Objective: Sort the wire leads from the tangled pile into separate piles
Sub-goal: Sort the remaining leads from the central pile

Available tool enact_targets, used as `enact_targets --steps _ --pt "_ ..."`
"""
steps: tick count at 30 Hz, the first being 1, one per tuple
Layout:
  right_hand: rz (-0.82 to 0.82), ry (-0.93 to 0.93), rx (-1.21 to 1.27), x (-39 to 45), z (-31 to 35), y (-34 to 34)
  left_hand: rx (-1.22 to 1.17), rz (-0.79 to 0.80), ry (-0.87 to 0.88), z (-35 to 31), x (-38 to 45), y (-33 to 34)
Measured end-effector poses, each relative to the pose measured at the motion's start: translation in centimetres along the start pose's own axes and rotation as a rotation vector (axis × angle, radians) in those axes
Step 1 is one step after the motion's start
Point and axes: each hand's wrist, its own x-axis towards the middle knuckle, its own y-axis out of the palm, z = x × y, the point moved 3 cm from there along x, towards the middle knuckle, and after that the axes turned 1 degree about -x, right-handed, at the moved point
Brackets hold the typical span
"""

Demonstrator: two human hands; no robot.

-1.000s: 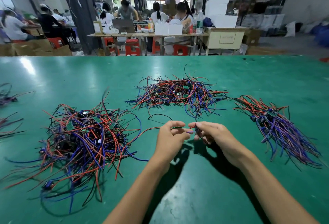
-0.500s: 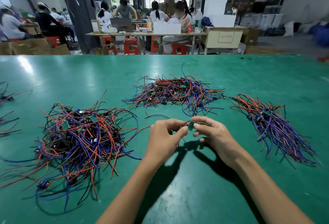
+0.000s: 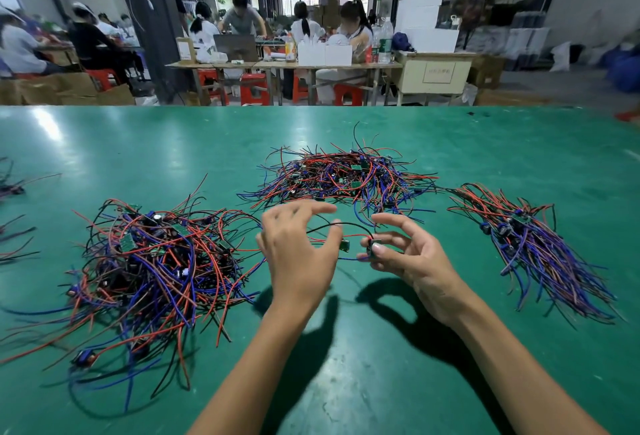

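Our right hand (image 3: pixel 412 254) pinches a small dark module (image 3: pixel 375 247) trailing thin wires (image 3: pixel 332 227), while our left hand (image 3: pixel 299 254), fingers spread, holds nothing.

Seated workers (image 3: pixel 351 24), red stools (image 3: pixel 254 88), green table (image 3: pixel 485 144)

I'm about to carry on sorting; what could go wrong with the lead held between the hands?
1. The right hand only pinches the small dark module; it may slip.
2. The thin black wire loop arches by the left hand and could snag its fingers.
3. Its red wire may reach the big tangled pile and drag strands.
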Motion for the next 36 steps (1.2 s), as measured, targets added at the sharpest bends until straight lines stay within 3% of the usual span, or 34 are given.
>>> enact_targets --steps 3,7,10,13,17,19,23,25,30,32,34,36 --pt "0.036 0.068 0.131 0.1 0.2 0.1 -0.017 0.016 -0.159 0.7 0.1 0.4" --pt "0.039 0.138 0.266 0.1 0.2 -0.5 -0.483 0.204 -0.466 1.4 0.2 1.2" --pt "-0.007 0.113 0.232 0.1 0.3 -0.7 -0.583 0.241 -0.61 1.2 0.1 1.2" --pt "-0.07 0.046 0.152 -0.1 0.5 -0.3 -0.862 0.474 -0.855 0.6 -0.3 1.4" --pt "-0.136 -0.04 0.171 -0.1 1.2 -0.3 -1.009 0.712 -1.068 -0.2 -1.1 1.1" --pt "-0.162 -0.079 0.199 -0.1 1.8 -0.7 -0.973 0.772 -1.021 -0.6 -1.1 1.2" --pt "-0.148 -0.102 0.028 -0.3 2.2 -0.3 -0.784 0.848 -0.69 -1.1 -1.1 1.1" --pt "-0.111 -0.139 -0.068 -0.4 2.1 0.3 -0.83 0.837 -0.683 -1.3 -1.2 1.1" --pt "-0.082 -0.276 -0.398 -0.9 1.7 2.1 -0.841 0.609 -0.635 -1.1 -1.1 1.1" --pt "-0.07 -0.343 -0.566 -1.3 1.7 3.1 -0.799 0.505 -0.534 -0.7 -0.5 0.9" --pt "-0.049 -0.429 -0.561 -1.5 1.7 4.0 -0.733 0.391 -0.401 -0.4 0.7 0.0" --pt "-0.136 -0.475 -0.544 -1.2 1.3 4.3 -0.656 0.244 -0.258 -0.1 2.2 -1.8"
